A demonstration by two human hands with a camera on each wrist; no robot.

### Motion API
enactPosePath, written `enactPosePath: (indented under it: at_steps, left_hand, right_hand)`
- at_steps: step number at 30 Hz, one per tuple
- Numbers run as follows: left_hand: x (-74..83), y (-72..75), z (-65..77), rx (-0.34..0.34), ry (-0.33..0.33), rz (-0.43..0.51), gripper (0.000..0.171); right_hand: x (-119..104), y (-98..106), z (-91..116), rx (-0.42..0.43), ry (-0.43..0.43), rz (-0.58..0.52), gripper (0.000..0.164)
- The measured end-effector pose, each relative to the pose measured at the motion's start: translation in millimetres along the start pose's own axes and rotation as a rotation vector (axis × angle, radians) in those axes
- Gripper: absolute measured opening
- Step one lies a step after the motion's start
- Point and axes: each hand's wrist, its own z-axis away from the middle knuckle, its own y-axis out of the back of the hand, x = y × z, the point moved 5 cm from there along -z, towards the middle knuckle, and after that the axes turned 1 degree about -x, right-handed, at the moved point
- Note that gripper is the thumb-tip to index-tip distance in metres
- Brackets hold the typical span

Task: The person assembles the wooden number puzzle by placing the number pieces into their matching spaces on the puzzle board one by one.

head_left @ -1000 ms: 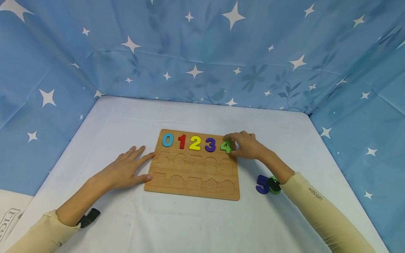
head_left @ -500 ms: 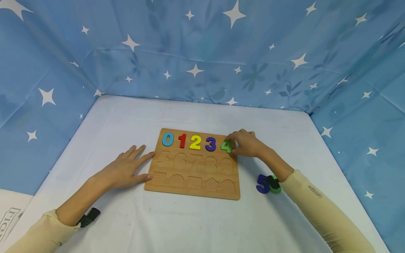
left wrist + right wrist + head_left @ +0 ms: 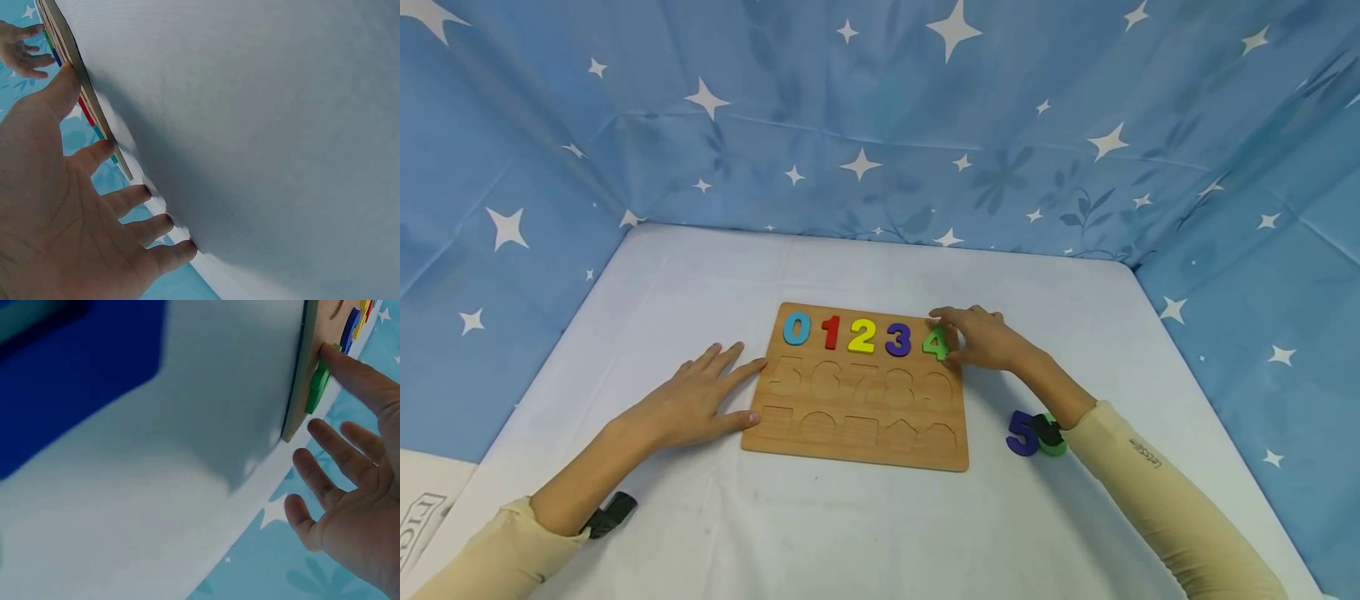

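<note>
A wooden number board (image 3: 850,425) lies on the white table, its top row filled by a blue 0 (image 3: 797,328), red 1 (image 3: 831,332), yellow 2 (image 3: 862,336), purple 3 (image 3: 898,340) and green 4 (image 3: 936,343). My left hand (image 3: 688,408) is spread flat-fingered, thumb and index fingertips against the board's left edge. At the upper right corner is my right hand (image 3: 985,340). Its thumb (image 3: 356,375) touches beside the green 4 in the right wrist view, while the other fingers stand apart from the piece.
Right of the board lie a purple 5 (image 3: 1021,433) and a green piece (image 3: 1054,440), partly hidden by the black wrist camera (image 3: 1045,429). The board's two lower rows show bare outlined recesses. A blue starry curtain (image 3: 880,125) surrounds the table's back and sides.
The right index finger has lifted and straightened away from the green 4, which stays in the top row. My left hand keeps its place at the board's edge.
</note>
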Motion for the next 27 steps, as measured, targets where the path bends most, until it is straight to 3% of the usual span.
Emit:
enactPosePath:
  at_steps: [3, 7, 12, 16, 21, 27]
  left_hand:
    - [1.3, -0.2, -0.2, 0.000, 0.000, 0.006, 0.083]
    - [1.7, -0.5, -0.2, -0.005, -0.001, 0.010, 0.083]
    - [0.3, -0.3, -0.9, -0.006, -0.005, -0.001, 0.083]
    - [-0.3, -0.6, -1.8, -0.011, -0.009, -0.003, 0.083]
    - [-0.3, -0.3, -2.9, -0.018, -0.009, -0.002, 0.084]
    - [-0.7, -0.5, -3.0, -0.025, 0.002, 0.003, 0.085]
  right_hand:
    - [6.1, 1.3, 5.9, 0.027, 0.007, -0.050, 0.089]
    - [19.0, 8.9, 25.5, 0.071, 0.006, -0.156, 0.091]
    - [37.0, 15.7, 71.6, 0.070, -0.074, -0.253, 0.087]
    - [48.4, 3.0, 111.7, 0.067, -0.113, -0.312, 0.083]
    - [53.1, -20.1, 151.6, 0.108, -0.114, -0.267, 0.079]
    - [55.4, -39.5, 177.2, 0.203, -0.098, -0.220, 0.072]
